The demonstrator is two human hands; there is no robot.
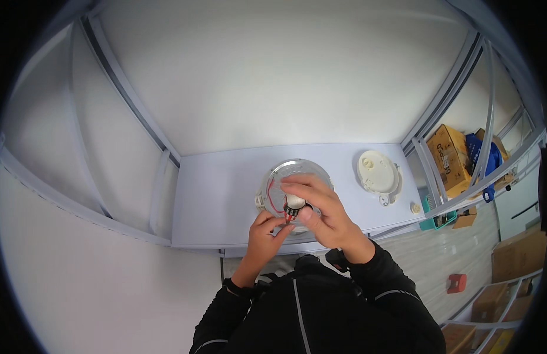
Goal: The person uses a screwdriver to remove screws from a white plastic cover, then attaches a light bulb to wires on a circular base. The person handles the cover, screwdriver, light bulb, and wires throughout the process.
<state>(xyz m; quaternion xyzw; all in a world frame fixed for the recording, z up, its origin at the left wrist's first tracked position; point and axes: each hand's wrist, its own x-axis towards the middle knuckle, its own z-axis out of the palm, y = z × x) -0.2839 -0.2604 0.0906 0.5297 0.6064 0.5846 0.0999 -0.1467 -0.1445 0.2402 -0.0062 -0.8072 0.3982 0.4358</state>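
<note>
A pale wall panel (267,88) rises behind a white tabletop (217,192), with grey metal frame posts at both sides. The tabletop's left third is bare. Near the middle of its front edge, the left hand (265,238) has thumb and fingertips closed at the red end of a white-and-black cylindrical part (294,202). That part is held up over a clear round housing (283,170), which sits mid-tabletop with its top uncovered; a red wire (268,193) curves along the housing's left side. From the right, the right hand (327,213) is curled round the cylindrical part, gripping it between thumb and fingers.

Toward the tabletop's right edge lies an off-white round cover (378,177), well apart from the housing. A small off-white ring (415,208) rests near the front right corner. The work looks partway: the housing is open and the cylindrical part is out in the hands, while cover and ring are unattached. Whether this is assembly or dismantling cannot be told.
</note>
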